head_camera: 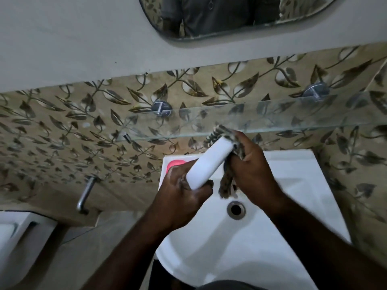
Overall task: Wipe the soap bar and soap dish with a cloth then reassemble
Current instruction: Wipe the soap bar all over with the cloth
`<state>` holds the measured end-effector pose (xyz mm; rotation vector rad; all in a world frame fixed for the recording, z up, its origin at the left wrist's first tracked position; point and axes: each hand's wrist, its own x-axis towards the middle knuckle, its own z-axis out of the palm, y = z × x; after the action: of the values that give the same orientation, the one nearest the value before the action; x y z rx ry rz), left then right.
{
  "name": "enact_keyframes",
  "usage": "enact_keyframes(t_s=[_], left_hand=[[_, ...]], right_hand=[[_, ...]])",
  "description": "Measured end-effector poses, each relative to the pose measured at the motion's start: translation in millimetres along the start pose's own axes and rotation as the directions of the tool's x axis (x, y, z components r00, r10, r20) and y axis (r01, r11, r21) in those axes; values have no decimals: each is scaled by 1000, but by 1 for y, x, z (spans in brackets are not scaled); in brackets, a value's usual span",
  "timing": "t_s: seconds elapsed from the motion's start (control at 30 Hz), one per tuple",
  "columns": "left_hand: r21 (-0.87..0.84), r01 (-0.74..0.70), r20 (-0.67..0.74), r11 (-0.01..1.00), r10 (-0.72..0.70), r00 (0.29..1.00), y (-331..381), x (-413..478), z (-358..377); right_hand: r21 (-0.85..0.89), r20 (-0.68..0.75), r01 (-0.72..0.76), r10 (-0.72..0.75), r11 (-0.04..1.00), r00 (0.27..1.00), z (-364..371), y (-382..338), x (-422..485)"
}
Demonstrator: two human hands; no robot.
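My left hand (182, 191) grips the white soap dish (207, 162), right hand (253, 168) bunches the cloth (226, 186) against it; pink soap bar (174, 164) sits on the sink (293, 181) ledge.

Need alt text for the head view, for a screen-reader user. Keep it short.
Over a white sink, the left hand grips the lower end of a white soap dish while the right hand holds a brown patterned cloth against its upper end. A pink soap bar sits on the sink's back ledge, below a glass shelf.
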<state>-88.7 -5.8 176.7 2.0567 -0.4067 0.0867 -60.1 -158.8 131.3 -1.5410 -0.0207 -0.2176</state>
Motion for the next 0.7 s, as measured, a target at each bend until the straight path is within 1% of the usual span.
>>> enact_keyframes(t_s=[0.03, 0.07, 0.1, 0.13, 0.17, 0.2, 0.23, 0.27, 0.3, 0.33, 0.37, 0.4, 0.43, 0.5, 0.6, 0.63, 0.67, 0.7], left_hand=[[-77, 14, -23, 997, -16, 1000, 0, 0, 0], [-154, 23, -40, 988, -29, 999, 2, 1, 0], [-210, 32, -49, 977, -43, 998, 4, 2, 0], [-245, 38, -49, 969, -51, 997, 5, 3, 2], [-266, 51, -43, 963, -64, 997, 6, 1, 6], [-267, 61, -26, 962, -71, 997, 5, 0, 10], [-272, 73, 13, 960, -72, 997, 4, -2, 14], [-288, 77, 82, 955, -56, 995, 3, -3, 16], [-310, 77, 150, 948, -32, 988, 2, -3, 17], [-336, 70, 185, 939, -7, 983, 0, -3, 18], [-365, 67, 173, 929, -3, 985, -1, -1, 20], [-394, 83, 124, 915, -36, 992, -1, 1, 22], [-417, 124, 59, 901, -109, 992, -1, 3, 26], [-413, 159, -91, 897, -215, 972, 1, 4, 37], [-365, 172, -227, 915, -267, 937, 0, 6, 45], [-336, 176, -262, 925, -272, 926, 0, 9, 44], [-349, 178, -261, 920, -278, 925, -1, 12, 42], [-410, 174, -211, 895, -278, 937, -3, 15, 39]], right_hand=[[203, 61, -138, 128, 969, 990, 0, 2, -1], [367, 138, -252, 215, 895, 967, 3, 5, -5], [473, 202, -324, 257, 819, 945, 7, 6, -11], [531, 232, -356, 271, 769, 934, 11, 6, -15], [564, 230, -353, 268, 747, 935, 15, 5, -18], [573, 193, -330, 268, 750, 944, 16, 5, -17], [552, 140, -302, 270, 777, 953, 16, 4, -15], [494, 83, -275, 271, 825, 959, 14, 3, -13], [402, 30, -249, 259, 881, 966, 11, 3, -12], [306, 0, -221, 232, 926, 973, 8, 2, -11], [220, -13, -180, 188, 959, 982, 6, 3, -12], [161, -8, -144, 147, 977, 989, 5, 2, -13], [133, 2, -118, 119, 984, 993, 7, 1, -14], [126, 14, -111, 110, 986, 994, 12, -3, -17], [103, -20, -70, 72, 992, 997, 15, -11, -15], [90, -53, -59, 64, 994, 997, 13, -13, -14], [75, -87, -58, 64, 996, 994, 11, -14, -14], [50, -117, -61, 67, 997, 991, 8, -15, -14]])
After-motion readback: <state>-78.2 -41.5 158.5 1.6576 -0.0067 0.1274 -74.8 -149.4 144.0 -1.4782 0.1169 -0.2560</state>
